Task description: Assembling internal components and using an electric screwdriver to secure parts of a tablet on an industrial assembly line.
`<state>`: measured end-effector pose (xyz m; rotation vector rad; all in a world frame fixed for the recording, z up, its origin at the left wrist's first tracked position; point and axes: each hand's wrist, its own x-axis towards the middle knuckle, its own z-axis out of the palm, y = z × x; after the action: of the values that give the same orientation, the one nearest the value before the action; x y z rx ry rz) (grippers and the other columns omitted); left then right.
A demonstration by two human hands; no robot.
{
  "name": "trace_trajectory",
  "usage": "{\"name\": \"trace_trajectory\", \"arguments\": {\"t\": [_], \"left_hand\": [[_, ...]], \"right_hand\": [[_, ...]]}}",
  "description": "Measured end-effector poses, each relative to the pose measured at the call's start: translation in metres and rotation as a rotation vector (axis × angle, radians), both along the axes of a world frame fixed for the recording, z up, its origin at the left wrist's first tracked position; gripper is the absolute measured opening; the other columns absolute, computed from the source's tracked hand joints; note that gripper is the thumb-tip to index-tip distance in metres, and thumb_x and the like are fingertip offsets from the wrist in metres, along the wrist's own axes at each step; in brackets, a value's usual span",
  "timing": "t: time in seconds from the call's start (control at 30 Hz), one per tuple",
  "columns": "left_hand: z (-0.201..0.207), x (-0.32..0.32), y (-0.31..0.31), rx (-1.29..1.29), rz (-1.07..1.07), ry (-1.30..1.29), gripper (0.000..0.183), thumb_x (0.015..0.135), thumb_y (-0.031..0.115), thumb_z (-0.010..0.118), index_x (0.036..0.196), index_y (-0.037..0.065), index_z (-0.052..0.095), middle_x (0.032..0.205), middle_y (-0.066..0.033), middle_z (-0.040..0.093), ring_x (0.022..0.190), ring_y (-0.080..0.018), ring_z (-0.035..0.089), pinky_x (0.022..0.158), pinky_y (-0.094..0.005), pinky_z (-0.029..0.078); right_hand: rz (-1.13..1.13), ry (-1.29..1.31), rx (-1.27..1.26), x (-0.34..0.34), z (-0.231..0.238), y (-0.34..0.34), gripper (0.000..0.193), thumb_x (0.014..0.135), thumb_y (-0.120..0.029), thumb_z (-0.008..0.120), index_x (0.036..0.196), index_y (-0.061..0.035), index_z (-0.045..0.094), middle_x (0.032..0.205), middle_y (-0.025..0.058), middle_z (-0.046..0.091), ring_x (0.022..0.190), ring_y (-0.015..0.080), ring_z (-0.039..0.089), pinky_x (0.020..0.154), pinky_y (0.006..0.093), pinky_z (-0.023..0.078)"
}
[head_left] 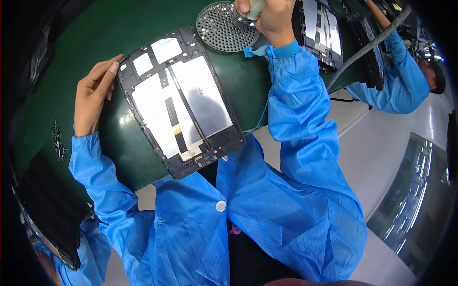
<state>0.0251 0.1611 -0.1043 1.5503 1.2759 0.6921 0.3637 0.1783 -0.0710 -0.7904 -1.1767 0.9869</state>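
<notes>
An opened tablet point(200, 95), its silver plates and dark flex ribbons exposed, lies tilted on the green tabletop in front of me. My left hand point(95, 88) holds its upper left corner, with the thumb on top and the other fingers at the edge. Up at the top, my right hand point(275, 19) is closed round a pale, rounded tool point(255, 9) that looks like an electric screwdriver. The tool's metal end is over a round perforated screw tray point(222, 35), where many small screws sit in the holes. The upper frame edge cuts off part of the tool.
More opened tablets point(322, 35) stand at the upper right, beside a thick grey cable point(369, 47). A person in blue point(393, 90) works beyond them. Small dark parts point(58, 143) are heaped at the left, near dark panels point(47, 200). A thin blue cord point(261, 119) hangs from my right cuff.
</notes>
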Motion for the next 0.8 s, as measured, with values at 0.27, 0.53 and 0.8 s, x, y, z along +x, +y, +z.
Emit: {"name": "trace_trajectory", "arguments": {"t": [0.27, 0.53, 0.8], "left_hand": [[-0.003, 0.002, 0.004, 0.019, 0.024, -0.005, 0.028, 0.098, 0.016, 0.061, 0.12, 0.001, 0.07, 0.101, -0.001, 0.065, 0.071, -0.0055, 0.046, 0.058, -0.0208, 0.036], [-0.003, 0.005, 0.001, -0.005, 0.072, -0.013, 0.028, 0.097, 0.017, 0.064, 0.121, 0.003, 0.07, 0.092, -0.0009, 0.064, 0.07, -0.0051, 0.047, 0.058, -0.021, 0.037], [-0.01, -0.002, 0.002, -0.008, 0.095, -0.109, 0.023, 0.094, 0.014, 0.068, 0.111, 0.0, 0.071, 0.083, 0.0006, 0.061, 0.069, -0.005, 0.048, 0.059, -0.0205, 0.038]], "right_hand": [[0.007, -0.024, 0.009, 0.006, -0.003, 0.001, 0.018, 0.084, -0.004, 0.055, 0.095, 0.0082, 0.063, 0.076, 0.015, 0.067, 0.047, 0.0145, 0.053, 0.047, 0.0265, 0.046], [0.005, -0.012, -0.005, 0.004, -0.007, 0.002, 0.018, 0.083, -0.004, 0.055, 0.094, 0.0082, 0.063, 0.074, 0.0148, 0.066, 0.047, 0.0147, 0.053, 0.047, 0.0269, 0.046], [-0.01, -0.001, -0.012, 0.004, -0.008, 0.002, 0.016, 0.083, -0.002, 0.055, 0.092, 0.0083, 0.063, 0.074, 0.0144, 0.066, 0.046, 0.0146, 0.052, 0.046, 0.0258, 0.045]]}}
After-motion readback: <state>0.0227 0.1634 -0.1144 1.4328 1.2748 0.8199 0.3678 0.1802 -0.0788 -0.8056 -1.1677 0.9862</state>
